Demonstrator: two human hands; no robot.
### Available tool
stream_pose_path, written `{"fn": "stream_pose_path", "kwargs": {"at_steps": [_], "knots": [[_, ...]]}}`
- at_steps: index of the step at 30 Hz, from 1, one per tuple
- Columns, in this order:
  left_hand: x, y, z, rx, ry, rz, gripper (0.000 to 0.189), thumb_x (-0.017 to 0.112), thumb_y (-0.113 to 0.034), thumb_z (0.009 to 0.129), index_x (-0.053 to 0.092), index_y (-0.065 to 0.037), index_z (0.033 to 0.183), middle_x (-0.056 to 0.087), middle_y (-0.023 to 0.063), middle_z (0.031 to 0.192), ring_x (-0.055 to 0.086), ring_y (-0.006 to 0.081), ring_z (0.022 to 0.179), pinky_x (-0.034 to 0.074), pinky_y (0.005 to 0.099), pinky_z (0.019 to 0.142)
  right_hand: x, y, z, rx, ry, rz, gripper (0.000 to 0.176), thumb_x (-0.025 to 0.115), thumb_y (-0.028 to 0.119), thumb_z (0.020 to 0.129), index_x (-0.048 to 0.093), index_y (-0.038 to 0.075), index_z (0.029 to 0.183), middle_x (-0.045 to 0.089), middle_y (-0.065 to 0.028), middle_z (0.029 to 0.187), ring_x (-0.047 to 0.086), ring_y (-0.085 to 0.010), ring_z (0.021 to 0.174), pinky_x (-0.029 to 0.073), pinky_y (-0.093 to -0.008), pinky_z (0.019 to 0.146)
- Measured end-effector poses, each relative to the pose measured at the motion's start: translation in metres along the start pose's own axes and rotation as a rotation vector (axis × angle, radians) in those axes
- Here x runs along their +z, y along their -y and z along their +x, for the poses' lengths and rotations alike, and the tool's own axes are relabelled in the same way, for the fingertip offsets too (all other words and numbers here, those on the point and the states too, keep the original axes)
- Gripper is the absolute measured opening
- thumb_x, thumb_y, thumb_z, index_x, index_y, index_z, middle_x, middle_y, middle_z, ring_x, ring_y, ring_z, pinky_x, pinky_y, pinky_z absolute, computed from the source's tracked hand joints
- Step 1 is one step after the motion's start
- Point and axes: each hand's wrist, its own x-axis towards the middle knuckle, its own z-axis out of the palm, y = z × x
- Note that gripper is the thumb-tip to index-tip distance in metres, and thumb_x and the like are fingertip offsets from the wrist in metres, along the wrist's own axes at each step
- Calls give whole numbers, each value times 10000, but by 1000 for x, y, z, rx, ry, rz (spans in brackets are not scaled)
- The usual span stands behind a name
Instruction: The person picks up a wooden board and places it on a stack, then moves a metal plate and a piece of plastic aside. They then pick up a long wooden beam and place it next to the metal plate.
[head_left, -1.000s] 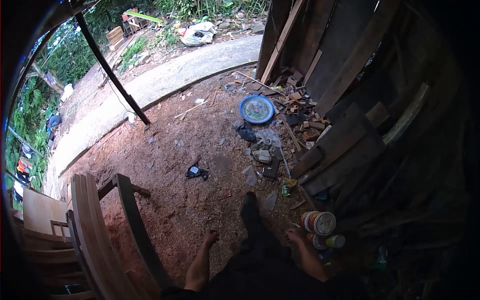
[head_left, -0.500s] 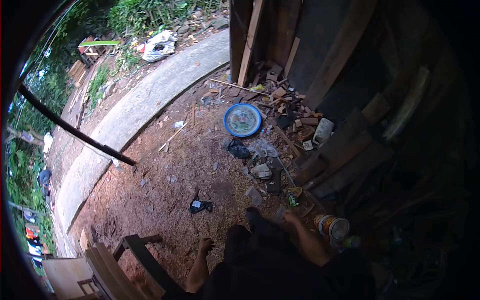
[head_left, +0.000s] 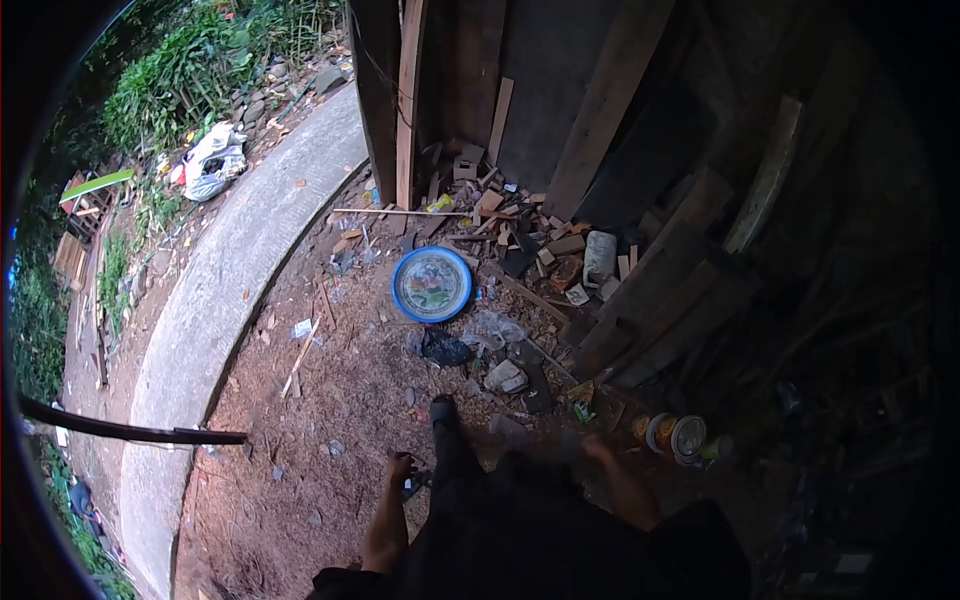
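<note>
My left hand [head_left: 400, 466] hangs low over the dirt floor with its fingers curled in and nothing seen in it. Just beside it, partly covered by my arm and leg, lies a black plastic scrap with a white label [head_left: 408, 484]. My right hand [head_left: 598, 449] is held out on the other side of my body, blurred and dim, so its fingers cannot be made out. Nearest to it are stacked round cans [head_left: 686, 438] to the right and a green-and-yellow wrapper [head_left: 582, 409] above. My dark shoe [head_left: 443, 408] is stepping forward between the hands.
Ahead lies a round blue-rimmed tray [head_left: 398, 293], with a black plastic bag [head_left: 443, 347] and clear plastic [head_left: 495, 328] near it. Wood offcuts [head_left: 560, 245] are heaped against leaning boards [head_left: 612, 110]. A concrete path [head_left: 225, 290] curves along the left, and a dark pole [head_left: 130, 430] juts in.
My view has turned and moved forward; the tray now appears lower and farther left. One foot has come forward, and the wooden bench at lower left has left view.
</note>
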Motion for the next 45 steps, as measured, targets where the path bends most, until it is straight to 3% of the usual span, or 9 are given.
{"fn": "stream_pose_path", "kwargs": {"at_steps": [1,5,6,11,14,22,30,38,45], "knots": [[-13,-13,16,-26,27,56,298,500,-158,762,511,5,1010,576,105,764,592,217,588,429,288,431,-15,43,14,10,-17,11,181,466,173,801,604,60,770,602,-92,754,584,-200,657,475,-377,593],[-53,-73,69,-31,96,232,297,475,-158,751,510,4,997,568,102,760,586,211,583,424,292,437,-42,200,-29,894,-39,748,195,493,200,786,568,63,903,559,-95,841,562,-220,728,461,-394,630],[-61,-91,79,-34,89,267,299,470,-155,747,507,5,997,567,105,760,583,207,583,423,288,436,-51,236,-18,916,-43,771,195,493,200,786,568,63,903,559,-95,841,562,-220,728,461,-394,630],[-82,-164,134,17,198,252,307,484,-174,774,485,-13,1035,570,98,803,574,178,587,426,269,441,-69,312,36,769,-367,1043,254,506,232,780,542,65,968,561,-70,816,558,-181,661,460,-331,556],[-75,-201,160,64,230,337,306,486,-178,782,484,-18,1043,574,100,810,576,171,590,428,259,440,-100,347,61,877,-286,950,269,513,224,781,534,62,995,570,-68,800,562,-174,610,464,-315,539],[-53,-271,204,130,367,422,297,513,-206,800,490,-36,1043,579,102,817,576,162,590,412,244,439,-110,330,108,962,-466,1131,281,520,234,778,536,54,993,582,-86,756,570,-185,564,450,-317,466],[-79,-349,276,-48,310,631,309,507,-205,774,478,-9,1011,586,117,779,577,194,542,431,290,408,-150,325,211,949,-515,1174,274,490,236,773,550,26,939,572,-79,687,595,-199,578,460,-315,446],[19,-450,322,151,464,519,287,507,-211,802,492,-14,1010,587,107,755,572,167,536,416,264,412,-218,330,268,879,-614,1181,248,489,254,825,526,42,949,562,-61,754,585,-166,635,453,-307,482],[75,-495,347,192,672,662,312,508,-240,823,450,-52,1065,597,126,862,593,194,622,446,298,498,-212,378,275,966,-830,1383,215,518,214,812,528,37,933,559,-69,753,567,-189,604,462,-314,491]]}}
